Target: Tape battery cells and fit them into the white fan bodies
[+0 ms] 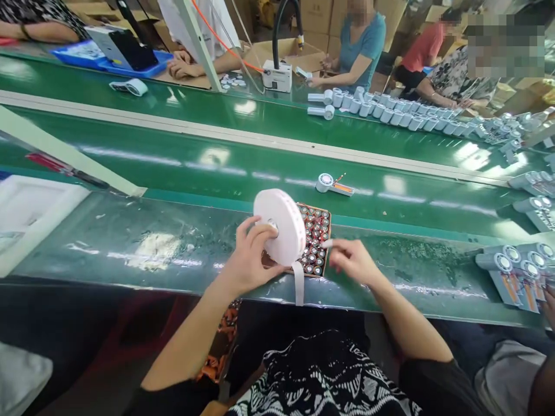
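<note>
My left hand (251, 254) grips a large white roll of tape (281, 226), held upright on edge, with fingers at its core. A loose strip of the tape (299, 284) hangs down from the roll. Behind the roll lies a brown tray (326, 212) packed with several small red-and-silver cylinders (315, 231). My right hand (353, 260) hovers just right of the tray, fingers pinched on a small white piece (327, 244) that I cannot identify.
The green conveyor belt (217, 167) carries a small white device (332, 185). More white devices lie at the right (511, 266) and in rows on the far side (403, 115), where several people sit. A white foam tray (30, 214) lies at the left.
</note>
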Motion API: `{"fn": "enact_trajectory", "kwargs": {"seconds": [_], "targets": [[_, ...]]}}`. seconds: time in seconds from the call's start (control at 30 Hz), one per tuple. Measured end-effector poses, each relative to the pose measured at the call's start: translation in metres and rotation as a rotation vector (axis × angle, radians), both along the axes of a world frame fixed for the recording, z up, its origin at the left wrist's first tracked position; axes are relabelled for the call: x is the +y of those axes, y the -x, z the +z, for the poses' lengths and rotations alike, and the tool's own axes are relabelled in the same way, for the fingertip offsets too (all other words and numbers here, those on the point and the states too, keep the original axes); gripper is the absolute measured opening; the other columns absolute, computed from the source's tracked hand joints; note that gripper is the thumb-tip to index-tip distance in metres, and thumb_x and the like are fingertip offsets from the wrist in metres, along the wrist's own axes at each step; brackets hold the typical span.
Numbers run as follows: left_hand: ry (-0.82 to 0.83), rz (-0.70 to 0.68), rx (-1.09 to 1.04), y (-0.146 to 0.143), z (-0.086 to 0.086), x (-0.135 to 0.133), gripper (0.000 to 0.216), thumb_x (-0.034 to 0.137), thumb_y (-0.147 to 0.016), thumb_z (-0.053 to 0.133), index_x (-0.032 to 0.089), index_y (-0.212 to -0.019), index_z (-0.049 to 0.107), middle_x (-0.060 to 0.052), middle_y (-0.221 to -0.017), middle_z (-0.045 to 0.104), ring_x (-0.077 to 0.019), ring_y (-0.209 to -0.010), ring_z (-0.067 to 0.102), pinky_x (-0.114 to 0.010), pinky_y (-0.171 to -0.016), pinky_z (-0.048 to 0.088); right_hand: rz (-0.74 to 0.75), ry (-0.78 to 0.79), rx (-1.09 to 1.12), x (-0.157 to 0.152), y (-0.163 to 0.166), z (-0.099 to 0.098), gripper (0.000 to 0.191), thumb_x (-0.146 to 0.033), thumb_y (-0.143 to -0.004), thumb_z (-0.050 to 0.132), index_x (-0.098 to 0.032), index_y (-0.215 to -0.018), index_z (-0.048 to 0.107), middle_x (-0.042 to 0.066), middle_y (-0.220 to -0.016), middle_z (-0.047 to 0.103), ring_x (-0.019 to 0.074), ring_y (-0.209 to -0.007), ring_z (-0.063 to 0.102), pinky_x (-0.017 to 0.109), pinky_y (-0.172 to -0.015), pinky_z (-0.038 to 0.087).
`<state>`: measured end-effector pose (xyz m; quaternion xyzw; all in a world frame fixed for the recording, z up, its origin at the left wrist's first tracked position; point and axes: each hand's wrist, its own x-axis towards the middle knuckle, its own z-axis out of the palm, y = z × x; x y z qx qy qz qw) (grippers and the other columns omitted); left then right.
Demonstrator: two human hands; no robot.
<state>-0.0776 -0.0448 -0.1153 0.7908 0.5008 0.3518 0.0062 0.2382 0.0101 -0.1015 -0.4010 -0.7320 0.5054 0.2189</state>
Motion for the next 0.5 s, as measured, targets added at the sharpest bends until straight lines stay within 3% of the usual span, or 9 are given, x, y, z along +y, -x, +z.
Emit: {"fn": "enact_trajectory", "kwargs": {"seconds": [0.1,0.2,0.3,0.4,0.5], "targets": [[-0.143,0.095,-0.032,-0.003,-0.002,-0.021,0.065,0.035,-0.085,0.085,0.027,-0.139,0.05,-0.01,-0.129,0.064,-0.041,-0.148,0.044,-0.067,-0.123,0.044,0.229,0.16,0.039,-0.04,0.024,0.003,0.067,-0.075,-0.085,0.081,-0.016,-0.117,0.079,0.0,-0.07,0.073,0.0138,-0.056,0.06,0.025,-0.057,0.046],[-0.165,0.159,-0.049,0.0,-0.008,-0.033,0.068,0.03,-0.084,0.085,0.03,-0.141,0.048,-0.008,-0.127,0.064,-0.0381,-0.144,0.05,-0.067,-0.126,0.041,0.377,0.119,0.038,-0.06,0.053,0.0,0.053,-0.068,-0.1,0.068,-0.018,-0.084,0.076,0.0,-0.061,0.066,0.0118,-0.053,0.053,0.025,-0.056,0.039],[-0.081,0.301,-0.11,0.014,-0.019,-0.041,0.073,0.033,-0.081,0.088,0.032,-0.141,0.047,-0.008,-0.132,0.061,-0.0369,-0.143,0.052,-0.066,-0.127,0.042,0.572,0.047,0.043,-0.075,0.073,-0.015,0.053,-0.054,-0.108,0.06,-0.02,-0.069,0.068,0.0,-0.058,0.063,0.0107,-0.052,0.047,0.027,-0.056,0.034],[0.05,0.496,-0.241,0.036,-0.036,-0.049,0.082,0.039,-0.082,0.089,0.029,-0.148,0.042,-0.014,-0.142,0.055,-0.0381,-0.144,0.051,-0.062,-0.122,0.05,0.805,0.005,-0.049,-0.09,0.081,-0.03,0.044,-0.042,-0.108,0.065,-0.019,-0.07,0.07,0.0,-0.064,0.069,0.0106,-0.054,0.049,0.027,-0.056,0.033],[0.16,0.585,-0.309,0.054,-0.052,-0.06,0.087,0.043,-0.084,0.087,0.025,-0.153,0.037,-0.016,-0.139,0.054,-0.0381,-0.141,0.053,-0.061,-0.12,0.051,1.018,-0.088,-0.291,-0.09,0.079,-0.026,0.032,-0.044,-0.106,0.071,-0.021,-0.085,0.08,0.002,-0.07,0.075,0.0135,-0.059,0.059,0.028,-0.057,0.033]]}}
